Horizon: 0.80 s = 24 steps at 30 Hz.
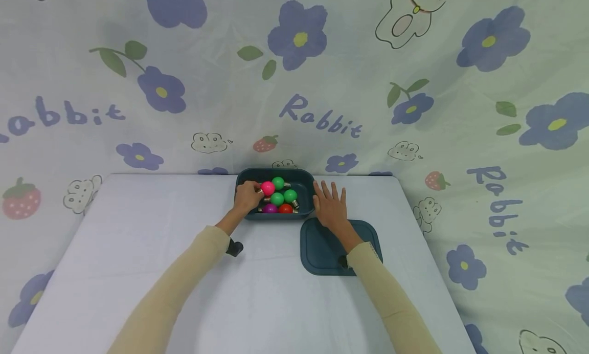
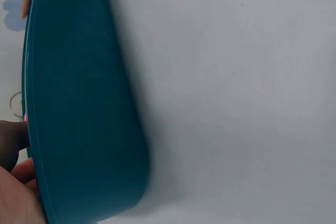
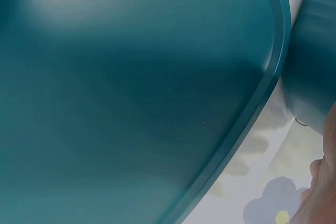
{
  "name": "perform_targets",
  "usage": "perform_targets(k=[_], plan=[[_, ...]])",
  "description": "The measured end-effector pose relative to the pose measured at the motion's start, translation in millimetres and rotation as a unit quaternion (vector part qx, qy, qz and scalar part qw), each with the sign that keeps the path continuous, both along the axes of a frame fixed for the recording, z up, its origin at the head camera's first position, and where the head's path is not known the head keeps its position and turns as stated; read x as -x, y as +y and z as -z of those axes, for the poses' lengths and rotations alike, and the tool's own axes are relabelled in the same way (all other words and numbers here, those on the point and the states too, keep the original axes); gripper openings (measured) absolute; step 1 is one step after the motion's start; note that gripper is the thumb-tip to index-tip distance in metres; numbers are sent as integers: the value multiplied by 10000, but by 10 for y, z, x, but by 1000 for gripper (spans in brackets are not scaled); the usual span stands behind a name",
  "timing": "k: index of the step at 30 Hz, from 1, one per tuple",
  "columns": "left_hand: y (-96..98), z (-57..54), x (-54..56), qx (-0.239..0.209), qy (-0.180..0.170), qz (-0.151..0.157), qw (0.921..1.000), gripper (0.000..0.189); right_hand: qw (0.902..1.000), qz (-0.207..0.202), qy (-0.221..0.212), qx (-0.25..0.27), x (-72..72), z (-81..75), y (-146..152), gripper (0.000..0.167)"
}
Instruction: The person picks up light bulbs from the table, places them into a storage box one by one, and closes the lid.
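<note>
My left hand [image 1: 248,196] reaches over the left wall of a dark teal plastic box [image 1: 303,178] and pinches a pink light bulb [image 1: 268,188] by its base end. Around that bulb in the box lie three green bulbs [image 1: 277,199], a purple bulb [image 1: 270,208] and a red bulb [image 1: 286,208]. The left wrist view shows the box's outer wall [image 2: 84,98], with part of the left hand [image 2: 18,187] at its rim and the bulb mostly hidden. With fingers extended, my right hand [image 1: 330,208] rests against the box's right side.
A flat teal lid [image 1: 322,249] lies on the white-covered table [image 1: 267,303], under the right wrist and just in front of the box. Behind the table's back edge hangs a curtain [image 1: 230,98] printed with flowers and rabbits.
</note>
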<state>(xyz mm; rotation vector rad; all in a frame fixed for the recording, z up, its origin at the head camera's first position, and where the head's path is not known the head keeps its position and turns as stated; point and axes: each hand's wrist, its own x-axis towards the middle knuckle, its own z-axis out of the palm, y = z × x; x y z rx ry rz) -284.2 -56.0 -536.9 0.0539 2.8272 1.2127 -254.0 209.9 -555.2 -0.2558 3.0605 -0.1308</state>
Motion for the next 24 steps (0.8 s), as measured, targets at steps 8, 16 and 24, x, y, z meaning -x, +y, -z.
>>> perform_targets(k=[8,16,24], plan=[[11,45,28,64,-89,-46,9999,31,10000,17,-24,-47,6,14,1,55],[36,100,82,240,-239,-63,9994,32,10000,16,82,-45,14,41,9,55],[54,89,80,307,-334,-71,9989,30,9999,7,87,-76,19,44,10,55]])
